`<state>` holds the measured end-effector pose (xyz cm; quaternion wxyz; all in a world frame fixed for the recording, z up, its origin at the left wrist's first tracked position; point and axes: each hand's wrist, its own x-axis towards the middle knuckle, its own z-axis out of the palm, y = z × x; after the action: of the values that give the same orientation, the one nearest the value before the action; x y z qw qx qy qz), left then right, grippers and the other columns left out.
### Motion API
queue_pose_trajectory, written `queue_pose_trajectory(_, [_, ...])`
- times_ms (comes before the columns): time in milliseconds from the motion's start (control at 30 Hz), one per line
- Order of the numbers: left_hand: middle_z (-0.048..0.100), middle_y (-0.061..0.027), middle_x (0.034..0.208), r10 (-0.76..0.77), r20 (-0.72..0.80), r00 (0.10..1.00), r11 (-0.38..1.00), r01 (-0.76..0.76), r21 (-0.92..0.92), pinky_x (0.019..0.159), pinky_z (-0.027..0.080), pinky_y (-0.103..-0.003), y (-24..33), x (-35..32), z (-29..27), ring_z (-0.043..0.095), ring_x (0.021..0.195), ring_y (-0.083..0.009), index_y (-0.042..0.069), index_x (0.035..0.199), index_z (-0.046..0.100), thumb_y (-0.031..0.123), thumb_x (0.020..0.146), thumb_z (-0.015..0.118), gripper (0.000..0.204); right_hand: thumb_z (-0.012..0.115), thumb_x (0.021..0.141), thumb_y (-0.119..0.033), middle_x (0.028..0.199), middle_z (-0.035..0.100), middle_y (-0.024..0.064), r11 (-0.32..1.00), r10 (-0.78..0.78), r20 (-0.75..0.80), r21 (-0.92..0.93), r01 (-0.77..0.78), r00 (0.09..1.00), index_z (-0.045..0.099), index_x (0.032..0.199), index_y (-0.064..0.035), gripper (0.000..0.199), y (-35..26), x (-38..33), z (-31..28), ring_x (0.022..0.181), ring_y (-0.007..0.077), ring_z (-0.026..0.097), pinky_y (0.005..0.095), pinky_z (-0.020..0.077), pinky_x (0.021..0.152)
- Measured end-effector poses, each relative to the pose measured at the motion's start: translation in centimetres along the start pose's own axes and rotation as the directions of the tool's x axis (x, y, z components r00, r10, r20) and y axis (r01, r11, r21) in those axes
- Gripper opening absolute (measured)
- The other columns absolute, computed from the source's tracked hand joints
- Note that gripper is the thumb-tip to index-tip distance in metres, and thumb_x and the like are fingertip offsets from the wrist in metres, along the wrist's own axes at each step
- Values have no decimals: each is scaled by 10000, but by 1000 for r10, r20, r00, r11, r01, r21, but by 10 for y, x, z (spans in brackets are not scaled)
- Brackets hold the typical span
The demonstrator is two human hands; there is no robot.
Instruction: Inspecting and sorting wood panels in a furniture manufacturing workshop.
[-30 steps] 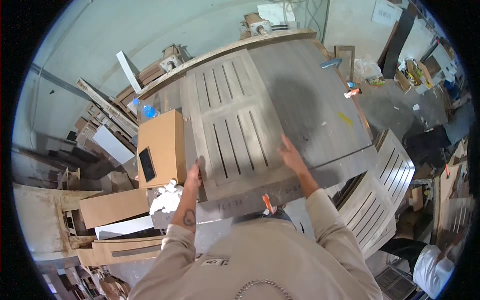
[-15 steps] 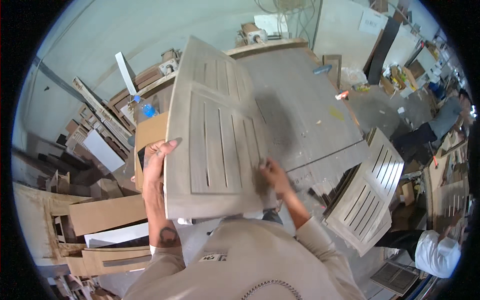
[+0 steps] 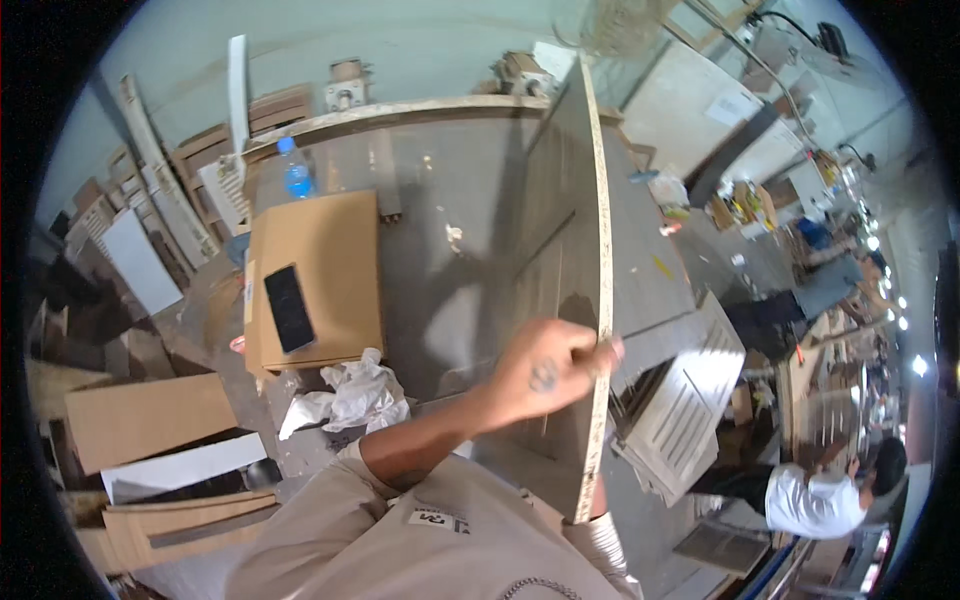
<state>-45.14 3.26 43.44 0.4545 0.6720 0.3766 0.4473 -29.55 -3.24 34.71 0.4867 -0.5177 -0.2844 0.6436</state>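
Note:
A wooden louvred-style door panel (image 3: 540,300) with recessed faces stands on edge above the workbench, its pale raw edge turned toward me. My left hand (image 3: 555,370) is closed around that edge, thumb and fingers on opposite sides. Of my right arm, only a sliver of forearm and the sleeve show past the panel's lower end; the panel hides my right hand. Left of the panel, a cardboard box (image 3: 340,260) lies on the bench with a black phone (image 3: 288,308) on top.
The grey workbench (image 3: 430,170) has a blue-capped bottle (image 3: 297,180) at its far left. Crumpled white plastic (image 3: 365,395) sits by the box. Slotted panels (image 3: 690,400) are stacked at right; a person in white (image 3: 815,500) is beyond. Boards (image 3: 150,420) lie at left.
The panel has swung from facing me to edge-on and moved right. My left hand has travelled right with it, and my right hand has gone behind it. The box and phone are uncovered.

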Motion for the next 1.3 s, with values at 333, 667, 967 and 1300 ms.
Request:
queue_pose_trajectory(333, [643,-127,1092,-850,-26,526,514,820,-252,856,471,-415,-341,-29,57,602,1007,-248,45,1159,594,517,939,475,535,569,934,-288,1293,550,162,691,-283,19,-689,217,959,450,1324,83,551,-145,-2,31,1190,235,498,314,339,1026])
queue_pose_trajectory(667, [418,-79,1280,-764,210,610,247,577,-778,1120,216,-376,-316,-27,60,348,1208,-172,11,1273,410,459,978,449,537,534,927,-189,1085,615,141,579,-364,-1,-783,226,931,506,1223,81,402,-152,-17,-13,1023,183,521,301,383,934])
queue_pose_trajectory(967, [444,-167,1397,-591,-32,806,647,450,-615,1125,196,-385,-206,16,59,370,1313,-228,-90,1352,413,386,925,599,666,688,857,-191,1178,585,116,593,-542,-187,-775,216,819,460,1317,38,562,-143,-157,-78,1089,178,509,297,363,975])
queue_pose_trajectory(1300, [505,-151,1316,-319,442,839,574,542,-614,1037,360,-386,-103,-54,199,496,1178,-248,-52,1339,434,326,991,473,514,792,727,-270,1082,594,317,708,-610,-695,-694,-131,381,369,1278,-11,742,1,-399,-94,1069,451,567,462,447,896])
